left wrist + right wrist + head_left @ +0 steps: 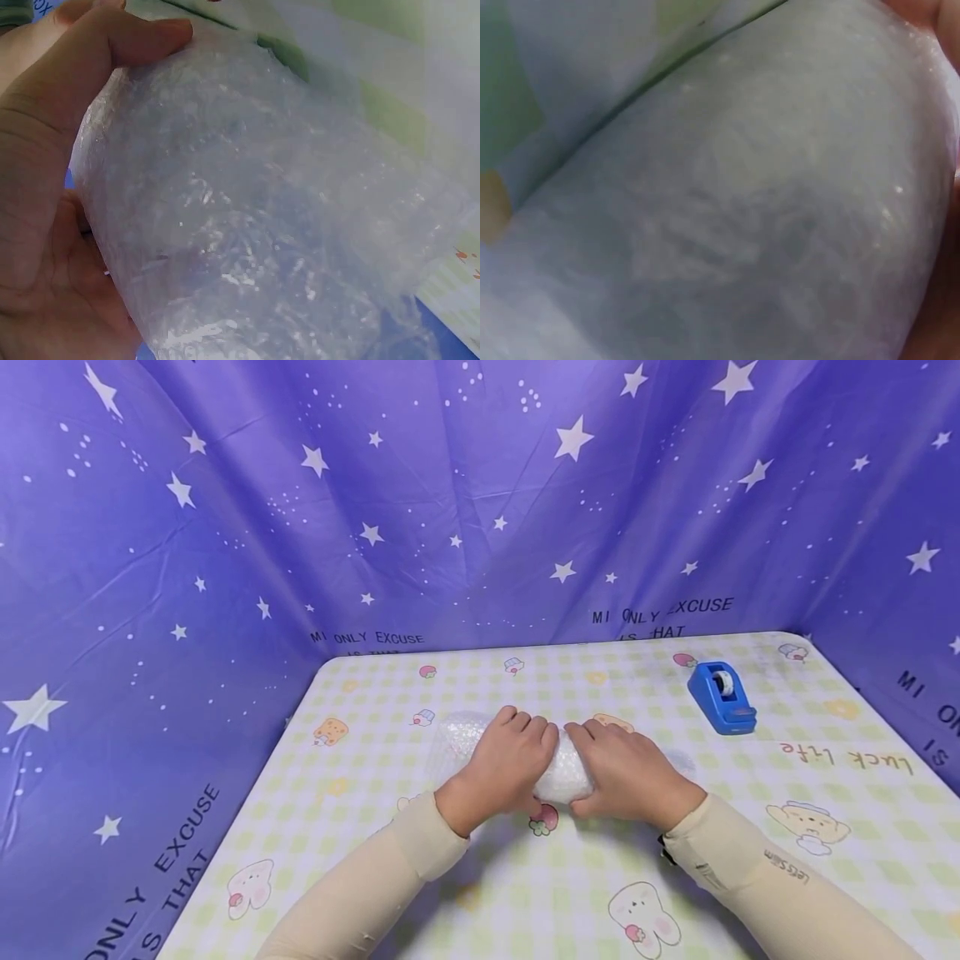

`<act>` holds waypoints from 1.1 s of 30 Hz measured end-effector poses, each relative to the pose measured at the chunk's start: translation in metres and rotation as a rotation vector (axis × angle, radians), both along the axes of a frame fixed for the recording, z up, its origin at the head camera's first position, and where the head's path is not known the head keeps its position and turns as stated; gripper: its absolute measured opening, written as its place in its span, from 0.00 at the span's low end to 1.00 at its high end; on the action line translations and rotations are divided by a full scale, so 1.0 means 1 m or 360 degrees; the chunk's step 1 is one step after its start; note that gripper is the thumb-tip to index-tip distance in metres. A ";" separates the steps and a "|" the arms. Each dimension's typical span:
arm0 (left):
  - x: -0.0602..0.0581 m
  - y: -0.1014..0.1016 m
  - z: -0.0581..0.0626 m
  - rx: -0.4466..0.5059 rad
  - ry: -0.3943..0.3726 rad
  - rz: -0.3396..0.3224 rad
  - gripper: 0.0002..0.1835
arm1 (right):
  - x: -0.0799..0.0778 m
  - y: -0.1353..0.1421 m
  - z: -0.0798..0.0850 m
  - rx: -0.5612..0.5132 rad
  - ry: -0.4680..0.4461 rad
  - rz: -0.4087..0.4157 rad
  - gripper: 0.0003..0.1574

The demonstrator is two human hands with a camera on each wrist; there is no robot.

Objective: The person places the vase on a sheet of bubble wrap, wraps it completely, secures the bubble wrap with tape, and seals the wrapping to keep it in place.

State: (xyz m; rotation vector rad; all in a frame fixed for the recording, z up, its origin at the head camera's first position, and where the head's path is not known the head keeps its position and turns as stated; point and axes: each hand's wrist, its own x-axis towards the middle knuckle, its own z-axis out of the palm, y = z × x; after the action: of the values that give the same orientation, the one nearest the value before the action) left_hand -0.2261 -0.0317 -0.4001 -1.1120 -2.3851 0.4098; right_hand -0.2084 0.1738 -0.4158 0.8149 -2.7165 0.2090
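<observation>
A bundle of clear bubble wrap (564, 777) lies crosswise near the middle of the table. From above, my left hand (513, 756) grips its middle, knuckles up. Close beside it, my right hand (626, 772) holds the bundle farther right. Loose wrap sticks out past both hands. In the left wrist view, the thumb and fingers curl round the crinkled bubble wrap (225, 180), which flares toward an uneven edge. The right wrist view is blurred and mostly filled by the rounded bubble wrap (765, 187), with bits of the hand at its right side. Whatever the wrap may contain is hidden.
A blue tape dispenser (723, 700) with a roll of tape stands at the back right. The table (360, 852) wears a green checked cloth with cartoon prints. Purple star-patterned curtains (450, 502) enclose the back and sides.
</observation>
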 end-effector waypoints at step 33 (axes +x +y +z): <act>-0.013 -0.004 0.019 -0.0020 -0.0582 0.0012 0.51 | 0.009 0.000 -0.007 0.0002 0.0108 0.0020 0.65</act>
State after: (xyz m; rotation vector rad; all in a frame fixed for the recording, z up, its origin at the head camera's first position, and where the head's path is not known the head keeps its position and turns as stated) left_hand -0.2391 -0.0358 -0.3810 -1.2751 -2.7032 0.2395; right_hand -0.1999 0.1739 -0.4225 0.8240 -2.6489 0.1791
